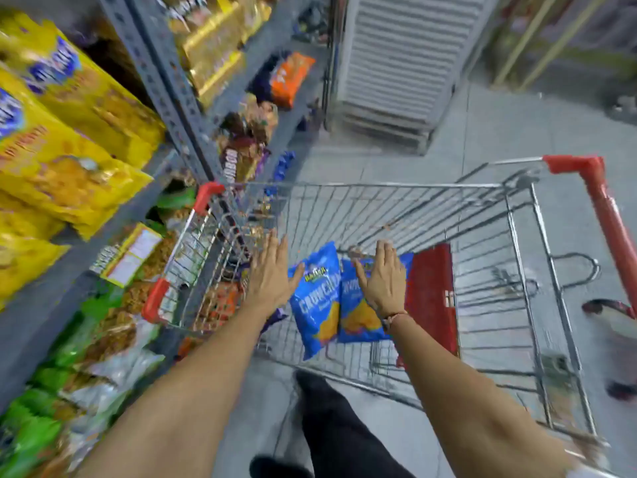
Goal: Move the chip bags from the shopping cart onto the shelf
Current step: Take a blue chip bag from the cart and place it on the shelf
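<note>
Two blue chip bags lie side by side in the wire shopping cart [396, 188]. The left bag [315, 305] reads "Crunchy"; the right bag [358, 317] is partly covered by my right hand [382, 281]. That hand hovers flat over it, fingers spread, and I cannot tell if it touches. My left hand [270, 274] is open just left of the left bag, thumb near its top corner, holding nothing. The grey metal shelf [44, 305] runs along the left, beside the cart.
The shelf holds yellow snack bags [69, 132] above and green and clear packs [103, 343] below. A red panel [431, 298] stands in the cart. The red cart handle [606, 215] is at right. A slatted grey unit [403, 56] stands ahead. My dark trouser leg [337, 432] is below.
</note>
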The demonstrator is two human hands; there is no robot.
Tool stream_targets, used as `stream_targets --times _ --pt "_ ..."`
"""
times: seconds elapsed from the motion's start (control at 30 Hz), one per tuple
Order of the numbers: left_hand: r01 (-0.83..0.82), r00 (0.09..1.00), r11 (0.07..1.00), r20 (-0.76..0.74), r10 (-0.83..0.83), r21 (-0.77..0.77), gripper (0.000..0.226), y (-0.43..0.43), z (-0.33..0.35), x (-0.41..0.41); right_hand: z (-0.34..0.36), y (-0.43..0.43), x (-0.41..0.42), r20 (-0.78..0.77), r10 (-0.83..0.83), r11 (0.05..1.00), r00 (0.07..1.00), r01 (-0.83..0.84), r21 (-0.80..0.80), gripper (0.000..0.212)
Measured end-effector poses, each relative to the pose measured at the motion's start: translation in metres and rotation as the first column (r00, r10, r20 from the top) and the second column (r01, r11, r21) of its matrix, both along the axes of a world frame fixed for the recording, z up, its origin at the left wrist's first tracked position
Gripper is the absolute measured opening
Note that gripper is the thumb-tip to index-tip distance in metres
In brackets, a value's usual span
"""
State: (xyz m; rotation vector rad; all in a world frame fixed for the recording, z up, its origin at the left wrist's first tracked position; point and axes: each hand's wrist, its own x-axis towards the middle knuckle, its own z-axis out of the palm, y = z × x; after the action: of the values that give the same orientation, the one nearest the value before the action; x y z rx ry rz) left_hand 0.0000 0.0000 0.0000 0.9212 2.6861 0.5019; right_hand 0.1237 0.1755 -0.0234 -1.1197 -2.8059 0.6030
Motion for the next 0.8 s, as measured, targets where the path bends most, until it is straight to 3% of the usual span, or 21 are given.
stream_targets --times 0.1,0.23,0.33,0.5,0.53,0.63,0.73,0.8 --pt "-0.026 0.963 0.994 0.265 0.054 -0.11 0.071 0.008 -0.039 0.024 -0.032 -0.006 0.022 0.095 -0.074 0.994 0.993 0.082 -0.079 0.073" --pt "0.003 0.822 0.986 0.562 0.092 -0.165 0.063 0.015 -0.084 0.052 -0.063 -0.007 0.041 0.167 -0.195 0.967 0.966 0.218 -0.132 0.075" --pt "0.033 0.778 0.985 0.622 0.083 -0.172 0.056 0.03 -0.105 0.061 -0.076 0.001 0.044 0.204 -0.306 0.924 0.93 0.342 -0.172 0.077" --pt "-0.14 0.711 0.969 0.66 0.242 -0.205 0.046 0.075 -0.132 0.061 -0.093 0.02 0.037 0.185 -0.434 0.8 0.882 0.471 -0.372 0.095" --pt "-0.191 0.685 0.959 0.672 0.283 -0.209 0.043 0.083 -0.138 0.061 -0.099 0.024 0.038 0.175 -0.479 0.743 0.86 0.503 -0.441 0.092" --pt "-0.285 0.592 0.928 0.718 0.367 -0.24 0.037 0.101 -0.154 0.061 -0.11 0.03 0.044 0.252 -0.572 0.548 0.781 0.592 -0.591 0.06" --pt "-0.286 0.505 0.928 0.785 0.359 -0.241 0.037 0.113 -0.166 0.063 -0.111 0.041 0.033 0.173 -0.59 0.596 0.789 0.569 -0.567 0.084" --pt "-0.337 0.458 0.914 0.809 0.368 -0.225 0.038 0.118 -0.169 0.064 -0.112 0.046 0.029 0.148 -0.572 0.631 0.807 0.548 -0.549 0.086"
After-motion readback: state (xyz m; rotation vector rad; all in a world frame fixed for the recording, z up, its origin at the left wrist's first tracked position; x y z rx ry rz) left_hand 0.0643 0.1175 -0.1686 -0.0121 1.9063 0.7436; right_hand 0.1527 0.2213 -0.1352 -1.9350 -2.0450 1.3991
